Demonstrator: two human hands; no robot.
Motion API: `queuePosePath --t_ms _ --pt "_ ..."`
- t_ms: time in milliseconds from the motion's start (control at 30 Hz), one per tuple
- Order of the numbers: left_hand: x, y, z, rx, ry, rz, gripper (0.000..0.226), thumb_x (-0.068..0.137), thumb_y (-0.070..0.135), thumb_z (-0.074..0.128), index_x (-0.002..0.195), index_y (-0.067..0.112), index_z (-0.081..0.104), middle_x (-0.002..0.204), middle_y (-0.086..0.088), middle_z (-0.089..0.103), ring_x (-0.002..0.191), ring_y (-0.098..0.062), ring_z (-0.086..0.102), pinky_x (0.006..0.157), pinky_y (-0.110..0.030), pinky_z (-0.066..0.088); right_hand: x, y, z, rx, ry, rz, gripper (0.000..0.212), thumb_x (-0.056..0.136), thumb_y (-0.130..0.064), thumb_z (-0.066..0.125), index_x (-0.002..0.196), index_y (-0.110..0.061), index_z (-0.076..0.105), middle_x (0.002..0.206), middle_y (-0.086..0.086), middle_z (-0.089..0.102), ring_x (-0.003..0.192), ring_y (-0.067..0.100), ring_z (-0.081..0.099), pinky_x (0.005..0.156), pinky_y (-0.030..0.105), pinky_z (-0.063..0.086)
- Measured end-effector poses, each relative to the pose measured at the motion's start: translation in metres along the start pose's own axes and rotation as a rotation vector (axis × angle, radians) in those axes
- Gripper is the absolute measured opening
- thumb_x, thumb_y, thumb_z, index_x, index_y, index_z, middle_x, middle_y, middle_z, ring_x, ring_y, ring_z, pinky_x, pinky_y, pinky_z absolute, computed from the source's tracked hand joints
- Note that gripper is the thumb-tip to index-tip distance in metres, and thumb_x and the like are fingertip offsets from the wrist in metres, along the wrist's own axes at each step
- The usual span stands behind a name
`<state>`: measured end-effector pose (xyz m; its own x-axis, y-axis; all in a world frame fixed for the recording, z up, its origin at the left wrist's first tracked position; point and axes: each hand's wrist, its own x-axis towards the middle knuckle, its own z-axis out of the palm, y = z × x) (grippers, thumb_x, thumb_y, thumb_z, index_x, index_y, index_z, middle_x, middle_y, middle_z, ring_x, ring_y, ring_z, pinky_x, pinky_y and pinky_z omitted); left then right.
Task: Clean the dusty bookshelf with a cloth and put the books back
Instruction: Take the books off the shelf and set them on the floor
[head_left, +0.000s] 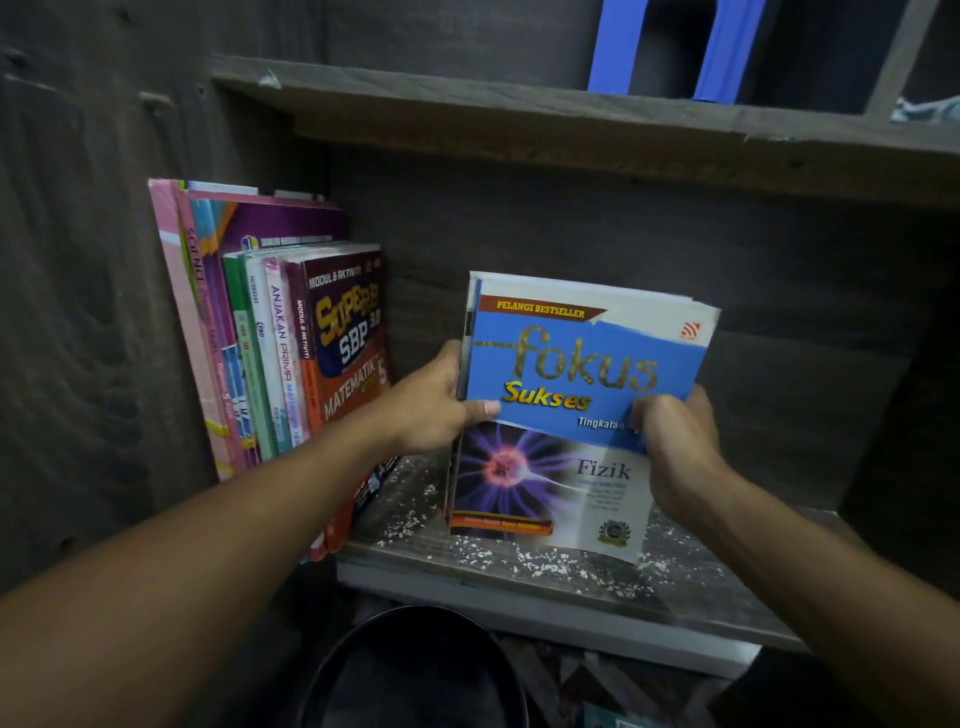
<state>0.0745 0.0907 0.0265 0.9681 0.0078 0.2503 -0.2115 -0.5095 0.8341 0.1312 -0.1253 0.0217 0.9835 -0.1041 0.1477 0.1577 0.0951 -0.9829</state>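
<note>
Left hand (431, 402), right hand (675, 447) gripping glossy book (587, 364)

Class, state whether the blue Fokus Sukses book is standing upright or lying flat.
Upright: the book faces cover-out, title roughly level, left hand and right hand gripping its sides.

A home study corner: wooden bookshelf (519, 577) holding school workbooks (291, 353).

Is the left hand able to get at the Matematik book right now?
Probably not as is: the left hand grips the left edge of the Fokus book, the right hand its other side. The Matematik book stands beside the wrist, nothing between, so freeing that grip should do.
</note>
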Motion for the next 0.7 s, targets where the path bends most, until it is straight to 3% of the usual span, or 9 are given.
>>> queuePosePath --t_ms 67,167,200,233,300,367,567,633,700 --pt "0.001 -0.003 0.004 -0.043 0.032 0.003 0.058 0.093 0.010 0.061 0.142 0.020 0.031 0.130 0.005 0.056 0.113 -0.011 0.060 0.095 -0.031 0.053 0.002 0.005 -0.004 -0.012 -0.035 -0.033 0.043 0.078 0.012 0.046 0.115 -0.011 0.049 0.101 0.002 0.067 0.082 0.015 0.063 0.062 0.030 0.046" --pt "-0.003 -0.011 0.015 -0.108 0.115 0.026 0.049 0.093 0.007 0.060 0.134 0.022 0.038 0.115 0.015 0.057 0.096 0.011 0.060 0.074 -0.005 0.048 0.004 0.013 -0.013 -0.052 -0.101 -0.076 0.040 0.085 0.009 0.051 0.115 -0.016 0.048 0.105 -0.002 0.065 0.088 0.014 0.064 0.066 0.032 0.047" --pt "-0.005 -0.017 0.021 -0.114 0.143 0.029 0.047 0.093 0.006 0.060 0.130 0.025 0.039 0.109 0.021 0.057 0.090 0.017 0.059 0.072 -0.002 0.045 0.005 0.016 -0.018 -0.060 -0.129 -0.091 0.039 0.087 0.008 0.053 0.116 -0.018 0.049 0.107 -0.002 0.067 0.090 0.015 0.066 0.070 0.035 0.051" --pt "-0.006 -0.024 0.026 -0.105 0.166 0.034 0.048 0.093 0.008 0.062 0.130 0.028 0.039 0.110 0.025 0.057 0.096 0.017 0.059 0.079 -0.005 0.046 0.007 0.020 -0.023 -0.066 -0.161 -0.104 0.039 0.089 0.006 0.055 0.119 -0.018 0.051 0.111 -0.001 0.068 0.094 0.018 0.068 0.076 0.038 0.054" --pt "-0.009 -0.036 0.035 -0.093 0.203 0.055 0.060 0.092 0.013 0.065 0.142 0.029 0.037 0.125 0.022 0.059 0.119 0.001 0.056 0.103 -0.027 0.045 0.011 0.029 -0.033 -0.054 -0.236 -0.118 0.045 0.090 0.006 0.058 0.127 -0.018 0.052 0.118 0.002 0.070 0.102 0.021 0.070 0.084 0.042 0.056" --pt "-0.011 -0.041 0.040 -0.101 0.245 0.087 0.072 0.092 0.015 0.065 0.151 0.033 0.028 0.137 0.020 0.053 0.129 -0.002 0.048 0.112 -0.033 0.036 0.011 0.037 -0.042 -0.032 -0.302 -0.134 0.053 0.092 0.007 0.057 0.137 -0.021 0.050 0.121 0.000 0.070 0.107 0.019 0.069 0.085 0.037 0.058" --pt "-0.012 -0.049 0.058 -0.068 0.349 0.148 0.078 0.097 0.019 0.056 0.156 0.032 0.007 0.147 0.028 0.035 0.135 0.009 0.029 0.111 -0.015 0.020 0.007 0.065 -0.047 -0.129 -0.418 -0.212 0.064 0.097 0.002 0.051 0.149 -0.030 0.034 0.130 -0.007 0.065 0.115 0.014 0.065 0.093 0.036 0.056" --pt "-0.012 -0.052 0.066 -0.047 0.378 0.155 0.075 0.099 0.019 0.053 0.156 0.032 0.006 0.139 0.037 0.028 0.130 0.018 0.023 0.102 -0.001 0.017 0.009 0.070 -0.045 -0.130 -0.425 -0.222 0.063 0.098 0.001 0.050 0.150 -0.031 0.032 0.131 -0.008 0.065 0.115 0.013 0.065 0.089 0.032 0.056" --pt "-0.010 -0.054 0.069 -0.035 0.396 0.168 0.073 0.099 0.019 0.051 0.156 0.032 0.007 0.135 0.042 0.023 0.126 0.025 0.021 0.097 0.004 0.015 0.012 0.071 -0.043 -0.105 -0.417 -0.228 0.061 0.098 0.002 0.050 0.149 -0.028 0.034 0.131 -0.007 0.064 0.114 0.012 0.065 0.082 0.024 0.056"
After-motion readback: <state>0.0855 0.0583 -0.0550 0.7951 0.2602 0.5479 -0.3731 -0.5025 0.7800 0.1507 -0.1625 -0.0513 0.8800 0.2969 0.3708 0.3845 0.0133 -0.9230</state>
